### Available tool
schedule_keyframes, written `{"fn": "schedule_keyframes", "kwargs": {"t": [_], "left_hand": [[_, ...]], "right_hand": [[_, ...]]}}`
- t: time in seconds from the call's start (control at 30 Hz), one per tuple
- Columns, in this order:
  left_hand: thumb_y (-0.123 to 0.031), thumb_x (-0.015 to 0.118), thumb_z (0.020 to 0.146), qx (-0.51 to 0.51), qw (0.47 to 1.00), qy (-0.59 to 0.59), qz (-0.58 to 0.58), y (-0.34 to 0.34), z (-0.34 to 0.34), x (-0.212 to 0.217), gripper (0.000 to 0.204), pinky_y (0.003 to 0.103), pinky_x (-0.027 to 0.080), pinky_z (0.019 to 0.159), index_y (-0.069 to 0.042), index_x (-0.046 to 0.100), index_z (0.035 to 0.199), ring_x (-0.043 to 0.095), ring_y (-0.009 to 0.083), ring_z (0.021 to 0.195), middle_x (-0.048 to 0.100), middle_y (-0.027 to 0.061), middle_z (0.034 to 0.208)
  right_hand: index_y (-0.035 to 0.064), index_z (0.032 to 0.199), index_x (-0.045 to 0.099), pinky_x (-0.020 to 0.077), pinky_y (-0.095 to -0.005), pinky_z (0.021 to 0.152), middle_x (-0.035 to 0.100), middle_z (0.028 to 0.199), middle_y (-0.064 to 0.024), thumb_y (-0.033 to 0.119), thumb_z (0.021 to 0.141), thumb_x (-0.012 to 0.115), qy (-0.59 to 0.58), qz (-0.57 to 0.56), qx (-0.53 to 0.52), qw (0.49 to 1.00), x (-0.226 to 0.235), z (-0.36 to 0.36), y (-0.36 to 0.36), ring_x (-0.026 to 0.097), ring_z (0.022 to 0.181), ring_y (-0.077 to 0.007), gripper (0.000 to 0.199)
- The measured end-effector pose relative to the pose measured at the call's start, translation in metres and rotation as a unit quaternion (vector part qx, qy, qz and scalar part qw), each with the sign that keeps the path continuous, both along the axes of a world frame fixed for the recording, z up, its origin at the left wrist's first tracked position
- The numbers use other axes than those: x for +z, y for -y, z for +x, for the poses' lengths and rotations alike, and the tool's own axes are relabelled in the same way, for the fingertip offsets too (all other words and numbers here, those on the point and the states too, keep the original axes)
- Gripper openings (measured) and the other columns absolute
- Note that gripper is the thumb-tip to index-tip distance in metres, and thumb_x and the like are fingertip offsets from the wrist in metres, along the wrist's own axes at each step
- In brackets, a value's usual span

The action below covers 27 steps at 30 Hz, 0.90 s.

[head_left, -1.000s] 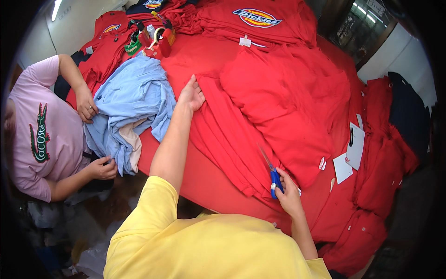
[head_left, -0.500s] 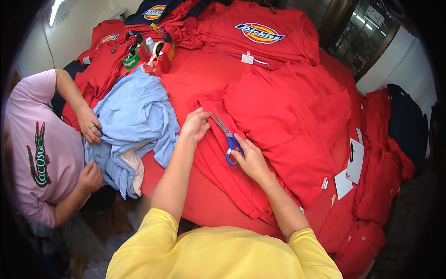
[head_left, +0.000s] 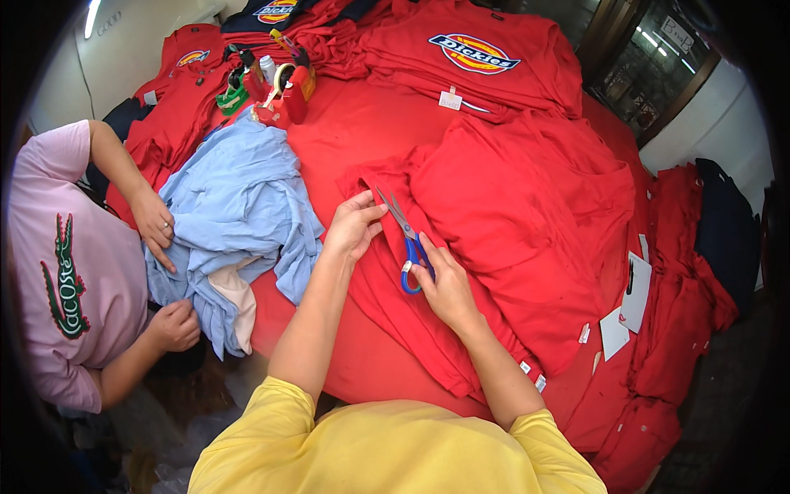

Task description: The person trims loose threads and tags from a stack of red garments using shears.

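My right hand [head_left: 448, 288] grips blue-handled scissors [head_left: 411, 249], its fingers at the handle loops. The scissors' blades are a little apart and point away from me, toward the fingertips of my left hand [head_left: 355, 226]. That hand is turned palm up, finger and thumb pinched at the edge of a red garment [head_left: 387, 177]; the exact spot of the hold is small. Under both hands the red cloth spreads in loose folds, and a larger bunched red garment [head_left: 518, 222] lies just to the right.
At left a co-worker in a pink shirt [head_left: 74, 272] has both hands at a light blue garment pile [head_left: 234, 202]. Behind it stands a tape dispenser [head_left: 288, 95] among small tools. Stacked red shirts [head_left: 527, 41] lie at the back; white cards [head_left: 634, 292] lie at right.
My view has shifted slightly. The scissors stay beside my left fingertips, their blades a little apart. The co-worker's lower hand has come in to the blue cloth.
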<state>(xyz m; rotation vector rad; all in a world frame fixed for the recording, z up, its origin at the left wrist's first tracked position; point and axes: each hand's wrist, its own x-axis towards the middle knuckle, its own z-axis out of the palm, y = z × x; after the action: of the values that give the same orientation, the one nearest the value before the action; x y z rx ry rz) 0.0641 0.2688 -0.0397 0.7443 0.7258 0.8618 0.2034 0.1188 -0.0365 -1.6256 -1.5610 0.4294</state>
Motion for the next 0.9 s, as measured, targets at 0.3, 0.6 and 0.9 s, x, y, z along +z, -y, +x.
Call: {"fn": "schedule_keyframes", "kwargs": {"t": [0.3, 0.6, 0.9], "left_hand": [[0.003, 0.058, 0.085, -0.025, 0.999, 0.005, 0.024, 0.005, -0.002, 0.01, 0.031, 0.03, 0.052, 0.078, -0.006, 0.058, 0.115, 0.061, 0.0128, 0.093, 0.064, 0.003, 0.103], [0.004, 0.059, 0.083, -0.087, 0.994, -0.052, 0.048, 0.009, -0.002, 0.025, 0.045, 0.029, 0.051, 0.085, -0.009, 0.054, 0.126, 0.06, 0.0134, 0.102, 0.063, 0.0014, 0.11], [0.003, 0.059, 0.08, -0.09, 0.967, -0.158, 0.179, -0.001, -0.005, 0.026, 0.036, 0.023, 0.043, 0.067, -0.005, 0.059, 0.115, 0.051, 0.0072, 0.071, 0.057, -0.0015, 0.088]], "right_hand": [[-0.0018, 0.132, 0.049, 0.0468, -0.035, 0.067, 0.056, 0.082, -0.0143, 0.009, 0.088, 0.058, -0.129, -0.045, 0.007, 0.991, -0.001, 0.002, 0.001, 0.057, 0.069, -0.0249, 0.046], [-0.0015, 0.132, 0.048, 0.0469, -0.0361, 0.069, 0.058, 0.086, -0.0174, 0.01, 0.088, 0.059, -0.095, -0.022, 0.012, 0.995, 0.004, 0.01, -0.009, 0.06, 0.075, -0.0258, 0.047], [-0.0026, 0.131, 0.049, 0.0471, -0.0403, 0.075, 0.06, 0.091, -0.0193, 0.009, 0.088, 0.058, -0.059, -0.022, 0.011, 0.998, 0.018, 0.01, -0.01, 0.059, 0.08, -0.034, 0.045]]}}
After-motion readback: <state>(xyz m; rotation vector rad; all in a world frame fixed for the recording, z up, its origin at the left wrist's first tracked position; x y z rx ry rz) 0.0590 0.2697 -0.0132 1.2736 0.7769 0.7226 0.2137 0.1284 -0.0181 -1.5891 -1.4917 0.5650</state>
